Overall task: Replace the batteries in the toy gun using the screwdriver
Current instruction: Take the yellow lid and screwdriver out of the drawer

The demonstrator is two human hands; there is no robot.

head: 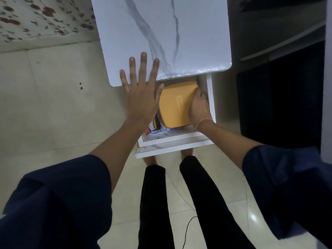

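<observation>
One yellow box (175,105) in drawer (210,97), held by right hand (199,107).

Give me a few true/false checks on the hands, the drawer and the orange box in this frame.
1. The drawer under the table top is pulled open. True.
2. The left hand holds a screwdriver. False: it is spread with straight fingers over the near edge of the table top and holds nothing.
3. The right hand grips the right side of the orange box. True.
4. The orange box stands on the table top. False: it sits inside the drawer.
5. Other colourful things lie in the drawer to the left of the box. True, though what they are cannot be told.
</observation>
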